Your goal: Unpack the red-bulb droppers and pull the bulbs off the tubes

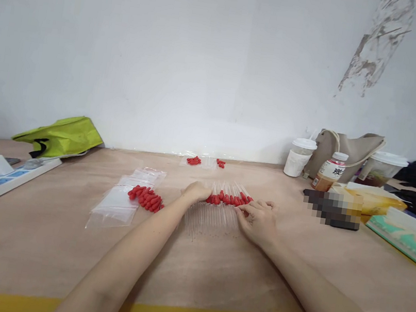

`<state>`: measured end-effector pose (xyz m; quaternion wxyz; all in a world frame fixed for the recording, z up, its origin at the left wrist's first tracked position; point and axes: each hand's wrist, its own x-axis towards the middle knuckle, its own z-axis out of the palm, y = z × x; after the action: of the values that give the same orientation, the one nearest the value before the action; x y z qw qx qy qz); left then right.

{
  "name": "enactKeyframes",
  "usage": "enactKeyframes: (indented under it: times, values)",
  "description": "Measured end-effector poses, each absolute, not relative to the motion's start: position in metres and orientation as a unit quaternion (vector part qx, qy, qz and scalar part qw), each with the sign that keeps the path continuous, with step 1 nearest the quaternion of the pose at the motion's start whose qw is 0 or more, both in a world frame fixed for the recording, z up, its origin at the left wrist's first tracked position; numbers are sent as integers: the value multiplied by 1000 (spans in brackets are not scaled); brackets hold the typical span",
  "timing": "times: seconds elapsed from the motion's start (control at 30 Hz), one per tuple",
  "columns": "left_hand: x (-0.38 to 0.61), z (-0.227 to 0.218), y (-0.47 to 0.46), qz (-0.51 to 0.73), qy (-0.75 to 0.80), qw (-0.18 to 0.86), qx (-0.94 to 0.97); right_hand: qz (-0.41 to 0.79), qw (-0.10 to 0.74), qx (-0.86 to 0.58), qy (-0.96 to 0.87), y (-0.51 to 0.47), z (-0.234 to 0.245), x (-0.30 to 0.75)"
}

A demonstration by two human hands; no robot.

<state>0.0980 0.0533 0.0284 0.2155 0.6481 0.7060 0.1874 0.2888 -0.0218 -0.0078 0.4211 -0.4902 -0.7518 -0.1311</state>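
A row of small red oval pieces (227, 199), with thin clear strands (214, 219) fanning out in front and behind, lies on the brown-papered table. My left hand (197, 192) is closed at the row's left end, its fingertips partly hidden behind the hand. At the right end, the thumb and forefinger of my right hand (258, 221) close on the last pieces, while its other fingers curl away. Left of my left forearm, a pile of similar red pieces (146, 198) lies partly on a stack of clear zip bags (117, 202).
By the wall lie two small bagged red groups (193, 160). On the left are a power strip (9, 181) and a yellow-green bag (64, 135). To the right stand a lidded cup (300, 158), a bottle (329, 171), a grey bag (350, 146) and a tissue pack (407, 235).
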Motion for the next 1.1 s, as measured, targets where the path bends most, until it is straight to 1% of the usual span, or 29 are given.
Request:
enactKeyframes:
  times: [0.17,0.3,0.33,0.37,0.43,0.53,0.63,0.8,1.1]
  values:
    - [90,39,40,197,701,149,669,-133,428,-492,-746,-20,-10,291]
    - [64,44,-5,235,655,71,715,-116,463,-449,-755,-20,-11,291]
    - [55,42,-18,243,629,46,737,-112,471,-432,-760,-22,-11,289]
    - [46,39,-31,252,572,-17,780,-111,475,-415,-768,-24,-10,287]
    - [30,30,-51,253,495,-96,826,-112,469,-380,-790,-29,-8,279]
    - [18,14,-65,262,436,-161,845,-125,430,-331,-831,-40,-6,265]
    - [18,2,-65,285,399,-184,852,-150,410,-297,-849,-45,-10,252]
    - [23,-3,-62,303,338,-194,870,-178,414,-262,-853,-44,-18,240]
    - [23,-2,-61,315,288,-194,883,-167,395,-243,-870,-47,-15,239]
